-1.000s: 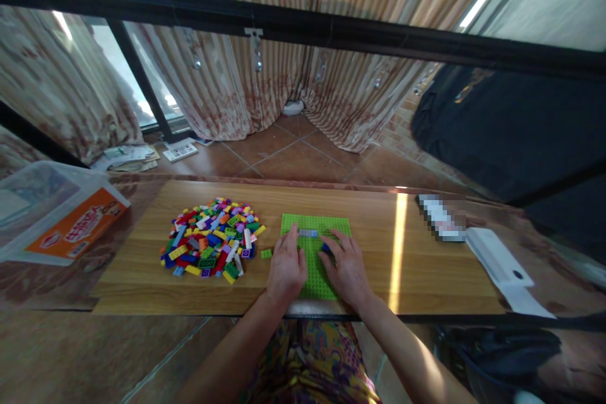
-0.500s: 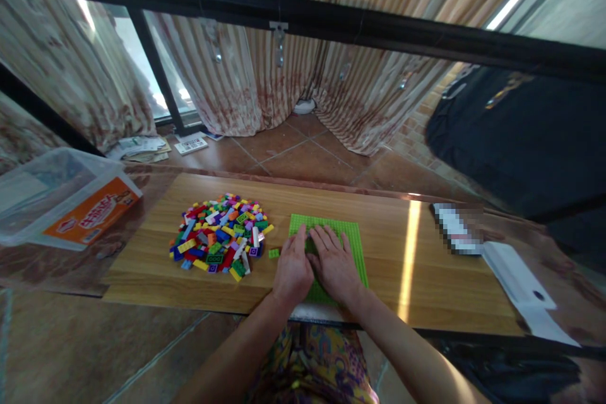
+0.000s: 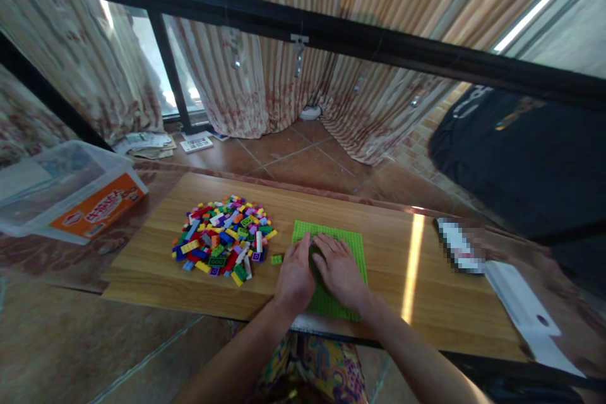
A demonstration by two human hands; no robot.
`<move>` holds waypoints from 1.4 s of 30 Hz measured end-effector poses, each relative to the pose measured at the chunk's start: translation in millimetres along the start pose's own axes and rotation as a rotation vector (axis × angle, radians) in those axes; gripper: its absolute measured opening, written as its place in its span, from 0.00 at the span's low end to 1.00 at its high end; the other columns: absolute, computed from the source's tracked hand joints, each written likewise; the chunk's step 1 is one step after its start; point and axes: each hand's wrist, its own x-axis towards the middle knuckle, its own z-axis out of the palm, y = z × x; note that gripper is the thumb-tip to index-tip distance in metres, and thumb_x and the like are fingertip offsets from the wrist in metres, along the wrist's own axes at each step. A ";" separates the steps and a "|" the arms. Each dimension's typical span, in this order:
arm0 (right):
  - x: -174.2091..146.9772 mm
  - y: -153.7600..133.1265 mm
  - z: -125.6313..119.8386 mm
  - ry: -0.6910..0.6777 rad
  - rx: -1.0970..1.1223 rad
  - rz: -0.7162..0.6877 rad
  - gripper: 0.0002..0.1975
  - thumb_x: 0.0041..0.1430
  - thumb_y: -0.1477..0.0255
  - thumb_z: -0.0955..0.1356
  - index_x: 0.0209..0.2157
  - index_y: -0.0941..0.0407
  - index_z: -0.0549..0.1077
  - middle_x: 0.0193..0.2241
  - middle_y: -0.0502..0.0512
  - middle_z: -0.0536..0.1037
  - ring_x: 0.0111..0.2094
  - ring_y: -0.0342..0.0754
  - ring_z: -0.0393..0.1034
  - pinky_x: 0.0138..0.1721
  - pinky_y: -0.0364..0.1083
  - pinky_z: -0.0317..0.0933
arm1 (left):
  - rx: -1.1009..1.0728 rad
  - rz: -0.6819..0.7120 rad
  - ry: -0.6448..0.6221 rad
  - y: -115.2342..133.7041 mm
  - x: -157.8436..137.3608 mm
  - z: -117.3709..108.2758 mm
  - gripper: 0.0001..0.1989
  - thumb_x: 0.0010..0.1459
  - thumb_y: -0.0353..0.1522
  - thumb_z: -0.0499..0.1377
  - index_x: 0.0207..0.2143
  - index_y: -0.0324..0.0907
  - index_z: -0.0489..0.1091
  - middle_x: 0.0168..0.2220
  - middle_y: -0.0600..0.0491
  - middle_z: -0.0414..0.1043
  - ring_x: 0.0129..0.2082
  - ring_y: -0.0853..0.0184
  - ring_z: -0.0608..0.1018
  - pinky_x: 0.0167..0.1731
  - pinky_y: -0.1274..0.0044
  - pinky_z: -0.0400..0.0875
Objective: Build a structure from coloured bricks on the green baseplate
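At the bottom of the frame, two forearms rise past patterned clothing (image 3: pixel 331 363) to the lower centre. There we find the left hand (image 3: pixel 294 278) and the right hand (image 3: pixel 344 274), tilted toward each other, fingers extended and fingertips close together. Neither is clenched; whether they grasp a small piece beneath the fingers we cannot tell, the palms and fingertips being hidden.

Under both lies the green baseplate (image 3: pixel 331 304), flat on the wooden board (image 3: pixel 386 259). The left hand covers its left edge, the right hand its middle; bare studs show along the upper and right edges. We note that it looks nearly square, so no long axis stands out.

Just left of the left hand, the nearer of the two, lies a loose green brick (image 3: pixel 276 259). Beyond it, left of centre, spreads the pile of mixed bricks (image 3: pixel 222 237), well apart from the right hand.

Farther out, we see a clear plastic box (image 3: pixel 71 158) at the left edge and, across the upper frame, striped curtains (image 3: pixel 284 88) behind a black rail (image 3: pixel 265 12).
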 end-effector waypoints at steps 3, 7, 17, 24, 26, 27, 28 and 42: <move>27.8 8.7 -18.1 0.182 0.272 0.071 0.21 0.67 0.63 0.55 0.46 0.56 0.76 0.46 0.61 0.79 0.50 0.53 0.71 0.55 0.56 0.59 | -0.005 0.025 0.012 -0.6 -0.9 0.4 0.39 0.49 0.16 0.47 0.65 0.34 0.50 0.54 0.40 0.69 0.59 0.56 0.67 0.56 0.60 0.67; 78.6 6.7 -37.0 0.669 0.684 0.308 0.24 0.64 0.54 0.57 0.30 0.56 0.73 0.28 0.57 0.78 0.31 0.47 0.71 0.35 0.47 0.64 | -0.029 0.017 0.026 0.1 -1.0 1.6 0.40 0.49 0.16 0.48 0.66 0.36 0.49 0.53 0.41 0.70 0.58 0.56 0.68 0.56 0.61 0.68; 102.5 -16.9 4.7 0.566 0.458 0.179 0.33 0.65 0.50 0.49 0.20 0.55 0.67 0.19 0.54 0.72 0.24 0.45 0.68 0.29 0.44 0.60 | -0.107 -0.039 0.034 1.9 -1.0 1.3 0.41 0.47 0.17 0.50 0.66 0.35 0.48 0.53 0.40 0.69 0.56 0.55 0.69 0.57 0.62 0.68; 98.1 -10.3 29.0 0.354 0.162 0.130 0.35 0.65 0.50 0.50 0.23 0.56 0.73 0.22 0.60 0.77 0.25 0.49 0.71 0.32 0.47 0.61 | -0.148 -0.063 0.075 3.3 0.0 2.2 0.43 0.47 0.17 0.50 0.67 0.36 0.46 0.54 0.39 0.67 0.56 0.53 0.69 0.56 0.60 0.67; 104.6 -9.9 18.9 0.371 0.157 0.139 0.36 0.66 0.51 0.48 0.22 0.56 0.72 0.22 0.60 0.77 0.26 0.50 0.72 0.32 0.47 0.61 | -0.150 -0.061 0.066 3.3 -0.3 2.0 0.44 0.46 0.17 0.51 0.67 0.36 0.44 0.53 0.39 0.68 0.55 0.53 0.69 0.56 0.59 0.68; 108.2 -9.6 12.4 0.388 0.161 0.142 0.36 0.66 0.51 0.47 0.22 0.56 0.72 0.23 0.60 0.77 0.27 0.49 0.72 0.33 0.47 0.61 | -0.152 -0.059 0.060 3.4 -0.6 1.8 0.44 0.46 0.17 0.51 0.67 0.37 0.44 0.53 0.40 0.68 0.55 0.54 0.69 0.56 0.59 0.68; 111.6 -9.1 6.0 0.434 0.176 0.154 0.35 0.67 0.52 0.47 0.21 0.55 0.71 0.23 0.59 0.77 0.27 0.49 0.72 0.34 0.47 0.61 | -0.154 -0.056 0.053 3.5 -0.9 1.6 0.45 0.45 0.17 0.51 0.67 0.37 0.43 0.53 0.40 0.68 0.56 0.54 0.69 0.56 0.59 0.68; 104.5 -26.6 32.9 0.186 -0.038 0.076 0.27 0.66 0.53 0.56 0.27 0.54 0.76 0.25 0.59 0.80 0.27 0.50 0.73 0.30 0.45 0.59 | -0.200 -0.063 0.240 2.9 0.3 -0.7 0.43 0.46 0.16 0.50 0.67 0.36 0.45 0.62 0.38 0.58 0.63 0.54 0.62 0.62 0.56 0.58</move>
